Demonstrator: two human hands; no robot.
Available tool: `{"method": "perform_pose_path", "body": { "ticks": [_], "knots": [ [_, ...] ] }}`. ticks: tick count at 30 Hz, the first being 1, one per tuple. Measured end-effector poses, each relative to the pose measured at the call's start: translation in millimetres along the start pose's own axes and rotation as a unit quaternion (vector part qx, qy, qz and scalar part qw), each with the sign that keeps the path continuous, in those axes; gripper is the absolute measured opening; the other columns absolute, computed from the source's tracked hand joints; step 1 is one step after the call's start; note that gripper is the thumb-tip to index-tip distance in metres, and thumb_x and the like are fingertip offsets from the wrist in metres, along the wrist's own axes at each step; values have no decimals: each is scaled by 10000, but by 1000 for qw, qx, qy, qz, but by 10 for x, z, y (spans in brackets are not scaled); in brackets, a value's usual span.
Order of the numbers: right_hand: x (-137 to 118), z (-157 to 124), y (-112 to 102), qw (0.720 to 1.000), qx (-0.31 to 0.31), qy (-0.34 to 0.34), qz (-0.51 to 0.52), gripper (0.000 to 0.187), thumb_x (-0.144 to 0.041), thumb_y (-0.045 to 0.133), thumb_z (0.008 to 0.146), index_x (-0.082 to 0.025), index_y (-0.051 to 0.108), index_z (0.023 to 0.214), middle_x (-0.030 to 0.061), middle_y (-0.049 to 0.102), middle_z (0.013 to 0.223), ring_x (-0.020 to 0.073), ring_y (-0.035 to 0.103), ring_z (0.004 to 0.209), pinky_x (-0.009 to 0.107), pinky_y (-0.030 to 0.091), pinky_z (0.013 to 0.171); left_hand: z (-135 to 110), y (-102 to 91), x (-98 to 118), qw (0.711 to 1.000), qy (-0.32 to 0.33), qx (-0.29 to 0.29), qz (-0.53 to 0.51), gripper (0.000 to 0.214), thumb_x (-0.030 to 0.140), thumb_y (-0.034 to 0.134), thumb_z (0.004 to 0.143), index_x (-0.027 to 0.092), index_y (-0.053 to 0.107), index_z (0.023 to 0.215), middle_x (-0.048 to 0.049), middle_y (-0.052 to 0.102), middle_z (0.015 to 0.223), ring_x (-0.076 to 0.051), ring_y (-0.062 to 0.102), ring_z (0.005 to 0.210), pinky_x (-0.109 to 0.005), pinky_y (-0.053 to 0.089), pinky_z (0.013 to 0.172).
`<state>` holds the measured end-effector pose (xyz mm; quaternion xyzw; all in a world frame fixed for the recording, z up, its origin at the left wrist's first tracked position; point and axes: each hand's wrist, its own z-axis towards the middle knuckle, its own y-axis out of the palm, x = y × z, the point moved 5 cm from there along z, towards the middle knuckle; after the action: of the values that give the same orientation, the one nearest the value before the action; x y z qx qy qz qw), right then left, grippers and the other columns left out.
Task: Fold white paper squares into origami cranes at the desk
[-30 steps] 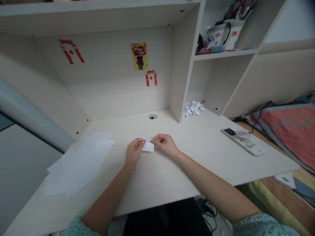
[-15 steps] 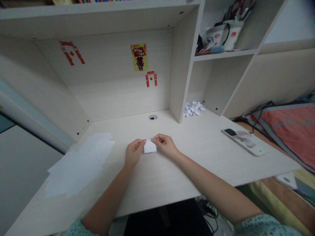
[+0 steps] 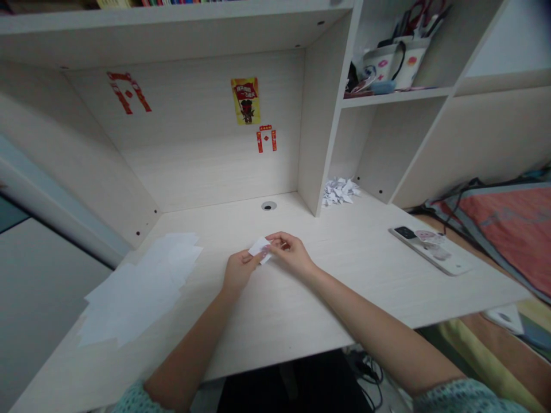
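Bedroom at home, or dorm: built-in desk hutch (image 3: 185, 160) ahead of right hand (image 3: 290, 252), pen-stuffed mugs (image 3: 381, 66) on shelf up-right of it, red-blanketed bed (image 3: 508, 223) beyond desk to its right.

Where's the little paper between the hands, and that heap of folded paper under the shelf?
small white paper piece (image 3: 260, 248): head view, its middle.
pile of folded white paper (image 3: 338, 191): head view, middle of the pile.

Left hand (image 3: 239, 272) and right hand (image 3: 289, 252) pinched a white paper slip (image 3: 259, 249) over the surface (image 3: 275, 321).

The slip tilted between the fingers (image 3: 275, 242) of both hands. Loose white sheets (image 3: 138, 289) lay to the left, a small pile of folded paper (image 3: 338, 192) sat against the shelf upright (image 3: 316, 115), and a phone (image 3: 430, 249) lay to the right.
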<state>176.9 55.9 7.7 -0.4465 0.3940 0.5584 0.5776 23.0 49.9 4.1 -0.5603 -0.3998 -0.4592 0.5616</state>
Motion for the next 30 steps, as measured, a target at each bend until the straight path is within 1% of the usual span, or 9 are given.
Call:
{"method": "perform_pose_path", "body": {
  "ticks": [1,3,5,9,12,15,20,23,30],
  "knots": [
    [3,-1,11,1000,-9,5,-5,321,-420,676,659,-164,655,852,4,611,668,111,503,586,224,361,549,5,-20,3,1000,-2,19,-12,331,456,686,601,134,628,552,13,543,473,-91,437,450,-206,300,441],
    [25,-3,41,999,-32,16,-11,297,-430,675,655,-152,665,762,13,616,650,111,495,568,225,348,531,5,-35,4,998,-9,41,-39,317,447,689,603,134,645,584,-2,580,517,-97,464,482,-208,323,464],
    [55,-5,59,999,-41,23,-2,285,-430,668,660,-145,661,675,23,623,633,112,495,553,228,341,521,-4,-19,2,997,-17,46,-63,310,441,686,610,132,662,621,-18,613,565,-102,485,511,-210,342,487],
    [109,-6,54,998,-29,39,30,249,-393,684,647,-144,674,639,28,644,626,113,506,548,234,354,539,-30,16,9,995,-25,49,-80,326,449,685,609,124,673,627,-27,619,572,-102,480,511,-213,344,489],
    [132,-2,45,997,-31,56,52,233,-378,695,630,-147,677,614,23,647,605,112,508,540,236,363,550,-28,30,17,996,-24,35,-74,339,462,691,597,124,674,611,-29,616,560,-106,480,509,-213,339,485],
    [131,8,31,995,-35,62,75,223,-373,695,629,-150,692,625,30,663,631,121,530,570,244,382,589,-8,38,5,997,-18,21,-70,361,480,686,597,120,676,602,-39,620,559,-111,487,518,-217,337,492],
    [129,20,-1,992,-11,69,105,197,-351,708,617,-154,696,615,34,665,632,128,541,583,256,391,612,12,62,-18,997,-9,9,-77,369,481,669,619,115,685,664,-51,638,599,-115,496,532,-226,339,513],
    [145,21,0,990,4,78,115,194,-349,722,600,-157,692,605,30,662,628,126,535,575,256,386,599,10,72,-18,997,-15,4,-73,356,466,656,642,118,688,706,-55,651,630,-121,514,554,-229,344,525],
    [184,19,-24,986,27,106,122,200,-338,746,557,-153,692,612,11,639,597,100,477,532,245,340,552,-1,86,-19,997,-37,-4,-70,353,449,646,659,118,691,774,-77,683,704,-151,571,616,-242,362,552]
  ]
}}
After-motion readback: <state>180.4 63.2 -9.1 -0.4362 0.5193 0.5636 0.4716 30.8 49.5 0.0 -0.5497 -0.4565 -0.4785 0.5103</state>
